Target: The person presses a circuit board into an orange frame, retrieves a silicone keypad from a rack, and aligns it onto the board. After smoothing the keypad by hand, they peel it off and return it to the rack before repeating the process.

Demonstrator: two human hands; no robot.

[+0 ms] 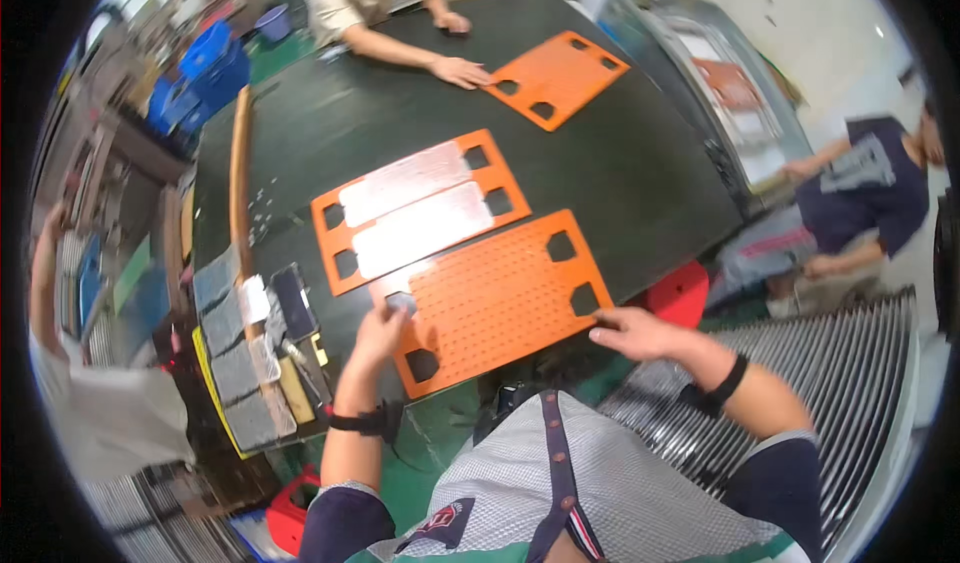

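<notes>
The studded orange panel [490,303] lies at the near side of the dark table [640,173], seemingly jutting past its edge, so it could tip down if the right hand [645,333] slips at its near right corner (I can't tell whether either that hand or the blurred left hand [376,337] at its left end actually grips). Its long axis runs left to right, right end angled farther away, close along the pale-covered orange panel [487,177], which a careless far push could scrape.

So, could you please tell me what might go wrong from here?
The nearest orange panel lies right at the table's near edge, so pulling it closer might tip it off. It also sits close to the panel with pale strips; sliding it forward could bump that one, perhaps pinching the left grip between them.
</notes>
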